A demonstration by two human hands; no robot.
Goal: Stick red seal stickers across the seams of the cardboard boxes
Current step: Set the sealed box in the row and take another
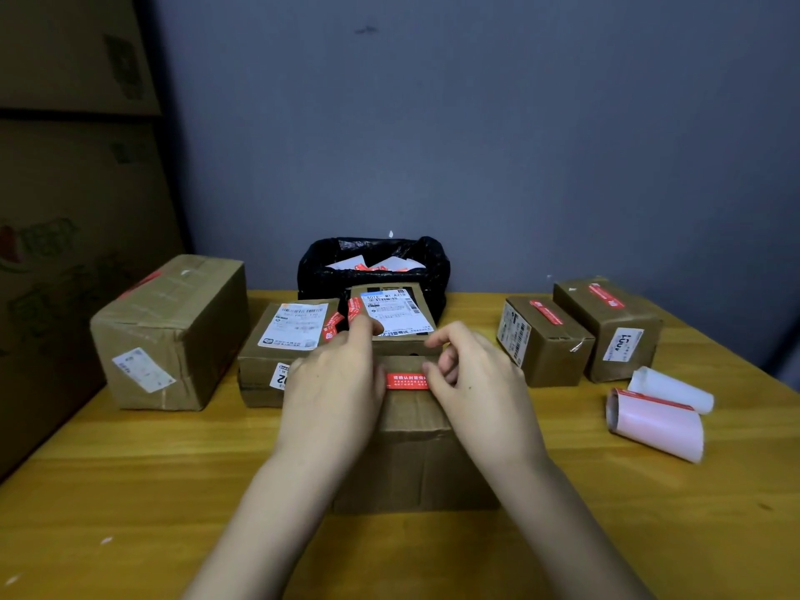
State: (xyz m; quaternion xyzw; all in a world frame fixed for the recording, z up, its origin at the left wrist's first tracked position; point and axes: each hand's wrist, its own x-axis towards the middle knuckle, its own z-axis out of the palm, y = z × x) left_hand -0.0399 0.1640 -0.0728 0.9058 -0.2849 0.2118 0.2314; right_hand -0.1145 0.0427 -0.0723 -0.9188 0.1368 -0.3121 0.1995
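The curled fingers (437, 370) of the right hand (476, 383) pinch the right end of a red seal sticker (406, 381), while the left hand (333, 383) lies over its left end with the fingers mostly straight, the index finger reaching up toward the box behind. The sticker lies flat across the top of the near cardboard box (415, 452), between the two hands, close to that box's far edge; its white print is too small to read. Touching the back of this box stands a labelled box (391, 313) whose white shipping label shows a barcode and characters I cannot read with certainty. Just left of it a second labelled box (277, 352) carries a white label and a red seal at its right edge. A large box (169, 335) stands well apart at the left, and two sealed boxes (580, 335) stand at the right, each with a red strip on top, the farther one marked "1001" on its side. Two sticker rolls (658, 413) lie near the right edge of the wooden worktop (130, 491), which has bare surface before the near box. A black rubbish bag (372, 257) holding backing scraps sits against the wall.
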